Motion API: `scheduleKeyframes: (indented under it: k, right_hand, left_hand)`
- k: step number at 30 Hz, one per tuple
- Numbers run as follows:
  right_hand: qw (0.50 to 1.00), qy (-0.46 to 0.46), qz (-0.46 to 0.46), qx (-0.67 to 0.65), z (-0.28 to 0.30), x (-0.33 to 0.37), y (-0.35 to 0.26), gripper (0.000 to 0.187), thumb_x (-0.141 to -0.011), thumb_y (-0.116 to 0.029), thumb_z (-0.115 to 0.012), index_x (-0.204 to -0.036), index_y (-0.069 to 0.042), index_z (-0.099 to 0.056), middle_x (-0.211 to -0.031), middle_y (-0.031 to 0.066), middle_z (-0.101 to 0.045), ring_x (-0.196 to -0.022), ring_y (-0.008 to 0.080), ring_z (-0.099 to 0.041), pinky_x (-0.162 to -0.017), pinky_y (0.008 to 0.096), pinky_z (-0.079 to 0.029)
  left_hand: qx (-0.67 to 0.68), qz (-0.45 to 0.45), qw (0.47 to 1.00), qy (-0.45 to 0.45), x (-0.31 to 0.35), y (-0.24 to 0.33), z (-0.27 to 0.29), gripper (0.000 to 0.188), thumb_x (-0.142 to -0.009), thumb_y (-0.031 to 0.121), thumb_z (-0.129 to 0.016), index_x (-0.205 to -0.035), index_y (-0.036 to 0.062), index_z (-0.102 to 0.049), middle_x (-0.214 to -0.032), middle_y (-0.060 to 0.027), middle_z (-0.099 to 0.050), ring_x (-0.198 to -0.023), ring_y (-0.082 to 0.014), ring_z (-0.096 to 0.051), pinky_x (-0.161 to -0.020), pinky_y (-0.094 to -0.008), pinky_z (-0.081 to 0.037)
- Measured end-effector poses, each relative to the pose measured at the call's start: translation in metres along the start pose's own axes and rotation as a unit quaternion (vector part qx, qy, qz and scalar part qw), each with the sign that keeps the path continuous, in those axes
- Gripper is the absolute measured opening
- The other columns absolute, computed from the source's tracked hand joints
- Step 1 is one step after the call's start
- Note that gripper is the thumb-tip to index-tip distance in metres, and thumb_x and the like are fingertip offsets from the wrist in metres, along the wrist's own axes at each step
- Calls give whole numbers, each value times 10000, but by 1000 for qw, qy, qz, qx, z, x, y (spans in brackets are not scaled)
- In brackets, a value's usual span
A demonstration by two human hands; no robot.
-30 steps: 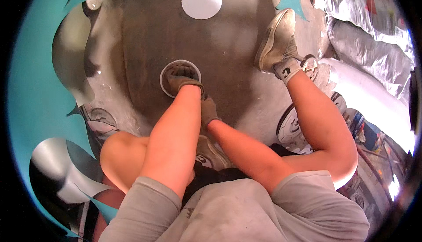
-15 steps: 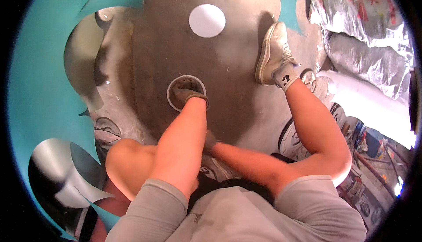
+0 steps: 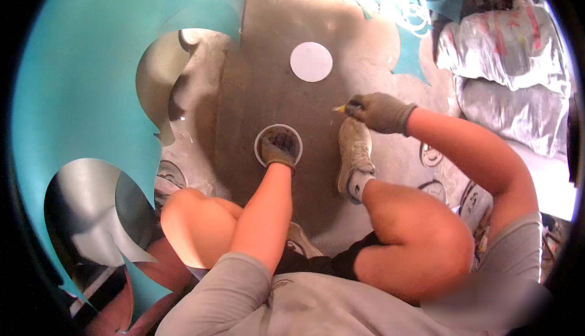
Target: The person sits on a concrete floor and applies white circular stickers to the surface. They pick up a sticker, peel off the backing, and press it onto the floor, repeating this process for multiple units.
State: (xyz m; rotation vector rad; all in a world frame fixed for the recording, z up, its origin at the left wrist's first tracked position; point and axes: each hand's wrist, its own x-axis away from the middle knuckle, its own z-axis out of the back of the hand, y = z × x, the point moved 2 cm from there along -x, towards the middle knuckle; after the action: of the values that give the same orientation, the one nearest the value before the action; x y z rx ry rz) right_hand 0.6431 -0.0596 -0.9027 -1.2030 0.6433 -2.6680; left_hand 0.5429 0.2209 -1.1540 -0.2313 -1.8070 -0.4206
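My left hand (image 3: 279, 150), in a dark glove, lies flat with its fingers stretched out inside a thin white ring (image 3: 258, 161) on a brown board (image 3: 244, 80). The ring encircles the hand. Farther up the board rests a flat white disc (image 3: 311, 62). My right hand (image 3: 378, 111), also gloved, is above the toe of my right shoe (image 3: 356, 147). It is closed on a small tool with a yellow end (image 3: 340, 109), which points left; the kind of tool is hidden by the fingers.
A large teal sheet (image 3: 91, 104) with round cutouts stands along the left. Teal scraps (image 3: 411, 55) and thin white rings (image 3: 414, 13) lie at the far right. Silvery plastic bags (image 3: 512, 110) are piled on the right. Printed round pieces (image 3: 431, 155) lie beyond my right leg.
My right hand has moved from between my legs out to the right, where the yellow-ended tool now shows. My right foot appears closer in. The left hand stays inside the ring.
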Motion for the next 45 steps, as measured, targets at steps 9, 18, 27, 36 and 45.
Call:
scheduleKeyframes:
  k: [9,18,27,36,45]
  right_hand:
    - [985,-38,166,21,-154,-174,-10,462,-1081,-384,-470,-1238,-15,-697,-1208,264,-715,-1146,456,-671,-1003,531,-520]
    - [987,-120,98,35,-132,-193,-25,473,-1062,-410,-468,-1228,-47,-722,-1210,250,-724,-1145,448,-677,-1010,537,-518]
    - [968,-113,128,186,-133,-190,-40,349,-1030,-346,-536,-1199,-127,-750,-1165,180,-763,-1092,390,-726,-931,510,-571]
    - [985,-60,77,144,-113,-177,3,394,-1013,-396,-590,-1236,-92,-704,-1133,213,-757,-1076,401,-726,-924,509,-568]
    - [982,94,-2,-166,-189,-173,8,455,-820,-326,-724,-1140,-4,-687,-1096,257,-734,-1058,441,-698,-920,491,-551]
  left_hand:
    - [-792,-155,590,-26,38,63,-11,551,-847,331,-756,-1304,27,-706,-1274,-259,-717,-1196,-408,-689,-1042,-456,-527]
    - [-841,-102,527,67,29,47,-37,628,-825,249,-816,-1365,-19,-638,-1363,-272,-668,-1316,-388,-628,-1115,-452,-507]
    - [-841,-86,526,92,29,48,-37,501,-875,190,-761,-1329,5,-659,-1396,-249,-652,-1323,-383,-622,-1116,-470,-510]
    - [-848,-132,508,76,21,43,-29,457,-850,215,-775,-1241,-13,-711,-1332,-274,-680,-1276,-388,-655,-1082,-467,-536]
    - [-801,-214,556,59,35,30,-24,702,-823,391,-819,-1395,43,-609,-1317,-283,-681,-1263,-423,-644,-1069,-479,-518]
